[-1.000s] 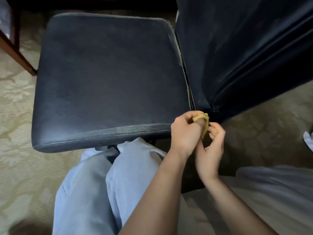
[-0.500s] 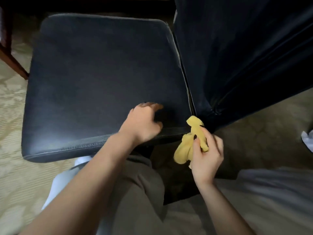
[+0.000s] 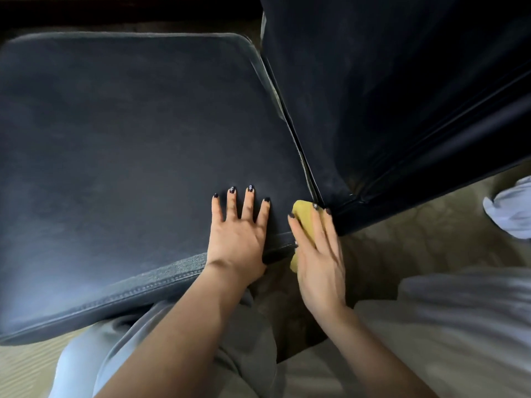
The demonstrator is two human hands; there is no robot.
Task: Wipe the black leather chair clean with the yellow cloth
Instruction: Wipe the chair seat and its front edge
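Note:
The black leather chair seat fills the left and middle of the view, and its backrest rises at the right. My left hand lies flat on the seat near its front right corner, fingers spread. My right hand presses the yellow cloth against the seat's right corner, beside the crease under the backrest. Its fingers lie straight over the cloth, which is mostly hidden beneath them.
My knees in light grey trousers sit below the seat's front edge. Patterned beige carpet shows to the right, with a white fabric at lower right and a pale cloth item at the right edge.
My left hand let go of the cloth and settled flat on the seat. My right hand carried the cloth up from beside the seat corner and now presses it onto the leather. The view has come closer.

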